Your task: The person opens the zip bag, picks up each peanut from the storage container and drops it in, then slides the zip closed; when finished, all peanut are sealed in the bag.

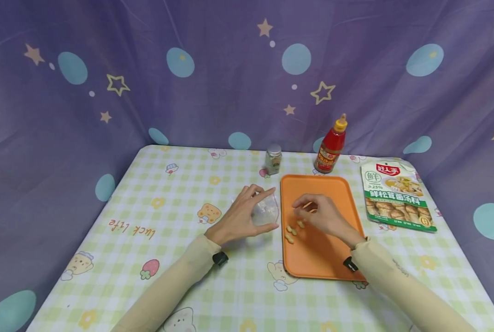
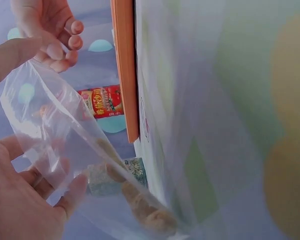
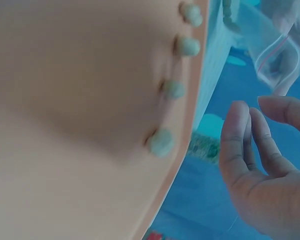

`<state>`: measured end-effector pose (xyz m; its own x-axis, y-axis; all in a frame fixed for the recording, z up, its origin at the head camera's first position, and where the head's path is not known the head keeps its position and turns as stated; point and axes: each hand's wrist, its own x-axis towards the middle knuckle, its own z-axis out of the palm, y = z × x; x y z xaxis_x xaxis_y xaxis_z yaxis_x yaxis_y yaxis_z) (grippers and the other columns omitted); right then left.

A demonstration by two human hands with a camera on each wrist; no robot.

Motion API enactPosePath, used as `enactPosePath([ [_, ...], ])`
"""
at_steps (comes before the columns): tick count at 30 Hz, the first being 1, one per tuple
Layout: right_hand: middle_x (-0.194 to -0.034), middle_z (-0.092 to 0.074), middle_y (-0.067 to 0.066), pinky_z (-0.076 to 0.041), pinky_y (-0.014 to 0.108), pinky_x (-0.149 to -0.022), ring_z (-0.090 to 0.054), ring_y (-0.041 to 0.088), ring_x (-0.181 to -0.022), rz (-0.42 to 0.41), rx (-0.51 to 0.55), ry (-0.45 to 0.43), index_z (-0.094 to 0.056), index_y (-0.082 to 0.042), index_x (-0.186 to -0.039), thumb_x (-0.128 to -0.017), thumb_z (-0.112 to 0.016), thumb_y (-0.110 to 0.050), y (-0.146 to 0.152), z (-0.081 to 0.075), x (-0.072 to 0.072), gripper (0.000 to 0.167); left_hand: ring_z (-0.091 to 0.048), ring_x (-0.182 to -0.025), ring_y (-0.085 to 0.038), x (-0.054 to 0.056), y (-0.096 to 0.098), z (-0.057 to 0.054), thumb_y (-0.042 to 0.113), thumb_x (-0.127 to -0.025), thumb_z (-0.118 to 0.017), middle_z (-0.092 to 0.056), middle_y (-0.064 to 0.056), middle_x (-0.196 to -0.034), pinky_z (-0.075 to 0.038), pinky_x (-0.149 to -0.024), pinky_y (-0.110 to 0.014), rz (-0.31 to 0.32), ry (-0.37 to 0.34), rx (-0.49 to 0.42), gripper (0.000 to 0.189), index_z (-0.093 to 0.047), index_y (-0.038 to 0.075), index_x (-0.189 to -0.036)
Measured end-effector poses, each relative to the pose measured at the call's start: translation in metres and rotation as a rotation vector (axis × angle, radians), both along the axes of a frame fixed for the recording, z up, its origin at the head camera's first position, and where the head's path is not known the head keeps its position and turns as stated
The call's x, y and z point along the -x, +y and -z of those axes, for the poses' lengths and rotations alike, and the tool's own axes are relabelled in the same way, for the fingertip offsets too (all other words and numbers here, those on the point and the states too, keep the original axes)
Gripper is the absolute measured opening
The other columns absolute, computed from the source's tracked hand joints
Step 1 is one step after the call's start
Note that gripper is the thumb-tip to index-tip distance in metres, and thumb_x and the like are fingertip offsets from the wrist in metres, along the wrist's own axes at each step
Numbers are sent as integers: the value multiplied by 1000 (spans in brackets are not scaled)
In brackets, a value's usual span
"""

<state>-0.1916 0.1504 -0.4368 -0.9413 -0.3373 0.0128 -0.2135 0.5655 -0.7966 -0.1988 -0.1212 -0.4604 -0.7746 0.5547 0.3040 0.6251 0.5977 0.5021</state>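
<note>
A clear zip bag (image 1: 266, 210) is held in my left hand (image 1: 242, 216), thumb and fingers spread apart at its mouth. Through the plastic in the left wrist view, several peanuts (image 2: 142, 202) show at the bottom of the bag. My right hand (image 1: 322, 216) hovers over the orange tray (image 1: 326, 260), its fingers bent. The right wrist view shows a gap between its thumb and fingertips, with nothing in it. Several unshelled peanuts (image 3: 161, 142) lie in a row along the tray's left side, below and beside the right hand.
Behind the tray stand a small spice jar (image 1: 273, 159) and a red sauce bottle (image 1: 331, 146) with a yellow cap. A green and white food pouch (image 1: 398, 196) lies to the tray's right. The checked tablecloth (image 1: 147, 267) covers the table; a purple curtain (image 1: 230, 106) hangs behind.
</note>
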Motion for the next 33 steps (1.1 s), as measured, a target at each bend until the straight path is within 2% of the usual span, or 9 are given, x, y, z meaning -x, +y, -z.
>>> enactPosePath([
  [3, -110, -78, 9, -57, 28, -79, -73, 19, -91, 9, -19, 10, -77, -4, -110, -98, -72, -12, 9, 1, 2, 15, -43, -113, -16, 0, 0, 0, 60, -84, -80, -54, -6, -134, -41, -94, -37, 0, -5, 8, 93, -41, 25, -162],
  [8, -109, -78, 9, -57, 29, -81, -73, 19, -91, 10, -38, 27, -77, -5, -109, -98, -73, -13, 19, 3, 6, 15, -43, -112, -16, 1, 0, 1, 60, -84, -80, -54, -7, -135, -40, -94, -36, 6, -10, 9, 93, -41, 24, -161],
  [14, -106, -77, 11, -57, 26, -75, -74, 20, -88, 32, -70, -3, -78, -7, -109, -97, -75, -14, 31, 12, 12, 15, -42, -110, -15, 1, 0, 1, 61, -85, -79, -55, -6, -134, -39, -95, -36, 11, -13, 13, 92, -42, 25, -161],
  [20, -101, -75, 14, -57, 27, -69, -74, 23, -87, 12, -88, -24, -76, -4, -109, -98, -72, -11, 40, 18, 15, 14, -42, -108, -15, 1, 0, 2, 62, -85, -78, -55, -7, -135, -38, -94, -36, 11, -19, 16, 92, -41, 25, -161],
  [28, -95, -76, 11, -55, 25, -71, -70, 18, -83, -15, -133, -3, -76, -4, -103, -94, -75, -8, 41, 23, 16, 10, -41, -108, -14, 0, -1, 2, 62, -85, -78, -54, -3, -135, -38, -95, -36, 4, -29, 21, 92, -41, 27, -161],
  [33, -94, -75, 10, -53, 25, -71, -68, 16, -82, -11, -149, -22, -75, -3, -102, -93, -77, -6, 36, 23, 16, 10, -41, -110, -15, 1, -1, 1, 62, -85, -78, -54, -4, -135, -39, -95, -36, 5, -32, 23, 92, -40, 28, -162],
])
